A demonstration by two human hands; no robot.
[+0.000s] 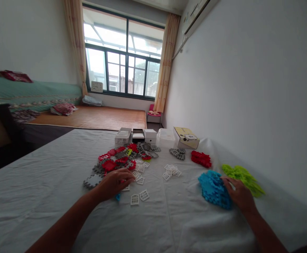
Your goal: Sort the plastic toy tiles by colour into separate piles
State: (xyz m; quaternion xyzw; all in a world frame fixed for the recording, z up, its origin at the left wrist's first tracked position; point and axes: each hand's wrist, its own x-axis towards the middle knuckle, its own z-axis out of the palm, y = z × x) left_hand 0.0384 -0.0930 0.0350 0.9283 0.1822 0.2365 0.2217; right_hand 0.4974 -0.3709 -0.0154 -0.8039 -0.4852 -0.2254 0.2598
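My left hand [118,182] hovers at the near edge of a mixed pile of interlocking plastic pieces, its fingers slightly curved and apart. Red pieces [109,165] and grey gear-edged pieces [92,181] lie beside it. White window-shaped pieces [135,200] are scattered near its fingertips, and a small blue piece [118,197] shows below the wrist. On the right, my right hand [239,193] rests its fingertips against a stack of blue pieces [213,188], thumb and fingers apart. Lime-green pieces [241,177] lie just beyond that hand.
Separate groups of white window pieces [171,171], grey pieces [178,153] and red pieces [201,159] lie on the pale cloth [153,228]. Along the far edge stand a clear plastic container [165,137], a yellow box [186,137] and small white boxes [150,136]. A wall borders the right side.
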